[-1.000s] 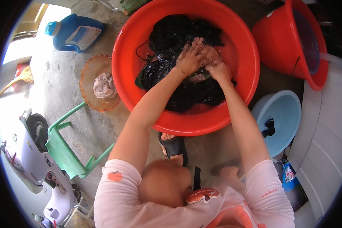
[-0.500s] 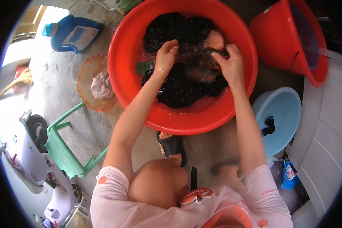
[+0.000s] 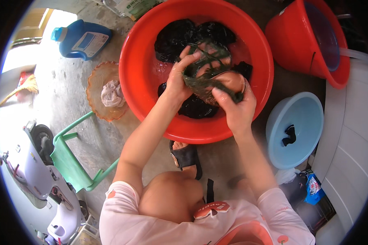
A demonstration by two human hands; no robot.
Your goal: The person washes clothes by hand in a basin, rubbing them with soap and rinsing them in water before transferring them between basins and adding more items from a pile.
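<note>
A dark green wet garment [image 3: 200, 83] with a tan, cup-like part is lifted over the large red basin [image 3: 129, 81]. My left hand [image 3: 180, 77] is closed around its left side, with fingers partly behind the thin cloth. Pinching the right edge, my right hand [image 3: 235, 108] has its thumb on the front of the fabric. Which fingers lie behind the cloth is hard to make out. Soaked black clothes [image 3: 173, 41] lie in the basin water beneath and beyond my hands.
At right stand a tilted red tub [image 3: 290, 38] and a light-blue basin [image 3: 276, 143] with a small black cloth item [image 3: 289, 136]. Leftward are a blue detergent bottle [image 3: 86, 40], an orange scalloped basin [image 3: 95, 81], a green stool [image 3: 71, 163] and a scooter [image 3: 65, 204].
Both hands have raised the green garment from the water and come closer together, nearer to me. The left hand, formerly above the water with curled fingers, now grips the cloth.
</note>
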